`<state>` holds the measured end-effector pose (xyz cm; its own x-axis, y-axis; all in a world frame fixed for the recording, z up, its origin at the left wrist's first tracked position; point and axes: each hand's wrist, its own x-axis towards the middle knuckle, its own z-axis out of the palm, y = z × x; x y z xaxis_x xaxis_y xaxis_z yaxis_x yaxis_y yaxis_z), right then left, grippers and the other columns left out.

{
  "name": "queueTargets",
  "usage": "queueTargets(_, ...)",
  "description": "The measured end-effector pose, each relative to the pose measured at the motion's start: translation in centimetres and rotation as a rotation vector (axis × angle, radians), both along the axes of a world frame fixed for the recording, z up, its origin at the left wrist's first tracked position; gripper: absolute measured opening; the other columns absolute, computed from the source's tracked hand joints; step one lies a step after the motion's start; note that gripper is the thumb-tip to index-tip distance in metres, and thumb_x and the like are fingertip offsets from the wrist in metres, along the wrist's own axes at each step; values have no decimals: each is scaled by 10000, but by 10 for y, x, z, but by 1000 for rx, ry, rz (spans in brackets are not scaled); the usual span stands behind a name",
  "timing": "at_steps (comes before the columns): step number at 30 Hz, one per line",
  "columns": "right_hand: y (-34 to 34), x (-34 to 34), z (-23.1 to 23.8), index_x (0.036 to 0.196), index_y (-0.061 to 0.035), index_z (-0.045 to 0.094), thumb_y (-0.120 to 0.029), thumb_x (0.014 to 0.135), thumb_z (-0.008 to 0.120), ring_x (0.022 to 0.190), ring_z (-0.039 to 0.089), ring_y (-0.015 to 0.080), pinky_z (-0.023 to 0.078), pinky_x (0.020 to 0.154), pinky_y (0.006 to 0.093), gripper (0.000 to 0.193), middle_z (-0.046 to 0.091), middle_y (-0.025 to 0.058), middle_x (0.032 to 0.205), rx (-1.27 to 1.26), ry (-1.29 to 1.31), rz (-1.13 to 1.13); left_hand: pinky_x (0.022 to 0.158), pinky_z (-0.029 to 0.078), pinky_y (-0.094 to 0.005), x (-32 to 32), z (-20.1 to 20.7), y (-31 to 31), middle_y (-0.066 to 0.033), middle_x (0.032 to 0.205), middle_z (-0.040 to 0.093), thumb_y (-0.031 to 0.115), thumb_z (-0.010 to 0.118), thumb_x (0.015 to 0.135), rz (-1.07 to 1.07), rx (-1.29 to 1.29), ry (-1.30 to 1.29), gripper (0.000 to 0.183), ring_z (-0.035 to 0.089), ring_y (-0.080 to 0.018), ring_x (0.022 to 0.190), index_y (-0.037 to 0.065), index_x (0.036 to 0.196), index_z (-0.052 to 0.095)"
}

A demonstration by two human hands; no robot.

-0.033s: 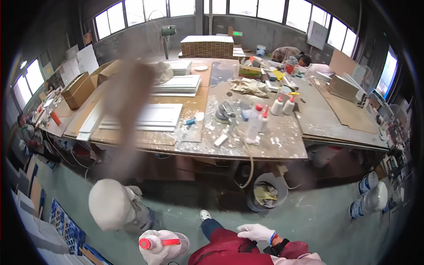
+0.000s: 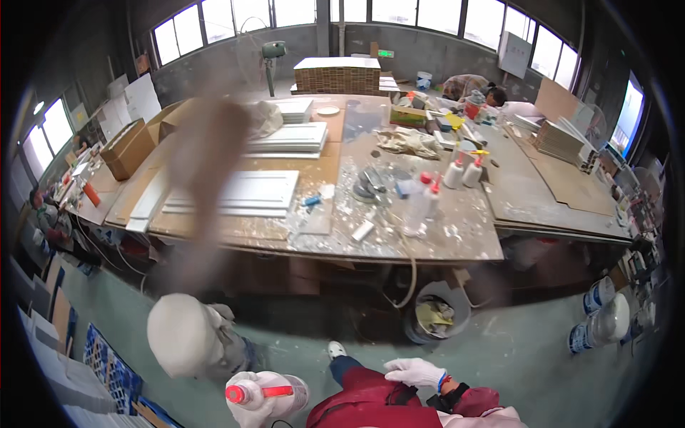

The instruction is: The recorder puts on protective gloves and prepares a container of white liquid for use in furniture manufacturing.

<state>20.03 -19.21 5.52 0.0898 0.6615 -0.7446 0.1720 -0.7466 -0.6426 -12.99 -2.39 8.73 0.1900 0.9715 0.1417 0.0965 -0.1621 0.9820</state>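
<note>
My left hand (image 2: 246, 412), in a white glove, grips a clear plastic squeeze bottle (image 2: 275, 394) with a red cap and nozzle, low in the view. My right hand (image 2: 416, 372), also gloved in white, rests flat on my red-clothed leg (image 2: 371, 399) and holds nothing. One shoe (image 2: 336, 349) shows on the green floor just ahead of me. To the left of the bottle crouches a person in a white cap (image 2: 184, 344).
A long, paint-spattered worktable (image 2: 442, 246) stands ahead, bearing white panels (image 2: 235, 192), squeeze bottles (image 2: 462, 171), rags and tools. A bucket of scraps (image 2: 437, 315) sits under its edge. White pails (image 2: 605, 322) stand at right. Another person (image 2: 477, 88) bends over the far end. A brown blur (image 2: 207, 164) covers part of the lens.
</note>
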Motion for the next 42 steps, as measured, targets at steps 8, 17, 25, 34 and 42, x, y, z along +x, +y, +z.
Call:
queueTargets(8,255,61,84,1272,-30,511,-406,884,551,1111,563,291,429,944,336,541,582,162,1221,500,-377,451,820,468,-356,31,51,134,-26,1010,520,124,730,456,152,-9,-9,648,530,-180,917,77,1076,551)
queueTargets(17,496,216,102,941,-90,655,-227,809,547,924,617,316,491,794,407,219,653,129,967,703,-1001,785,906,394,-356,-4,42,331,-65,1010,471,182,765,459,-193,273,102,686,477,-221,981,77,1078,488)
queueTargets(25,608,416,185,816,-112,707,-264,706,587,850,640,339,508,734,427,223,675,146,869,230,-1484,627,906,387,-356,7,80,498,-60,996,464,198,769,471,-242,246,33,671,467,-213,972,79,1063,477)
queueTargets(34,769,517,146,976,-79,662,-151,774,509,864,632,353,504,748,443,264,663,179,897,246,-1626,299,905,379,-357,109,103,663,-55,981,455,214,773,484,-308,188,-14,655,457,-203,962,81,1046,464)
queueTargets(42,886,623,-40,1284,-43,471,-93,865,411,999,599,347,479,874,434,426,578,195,1182,599,-1539,453,905,372,-357,127,94,658,-50,968,448,229,776,495,90,105,115,642,448,-194,952,82,1031,453)
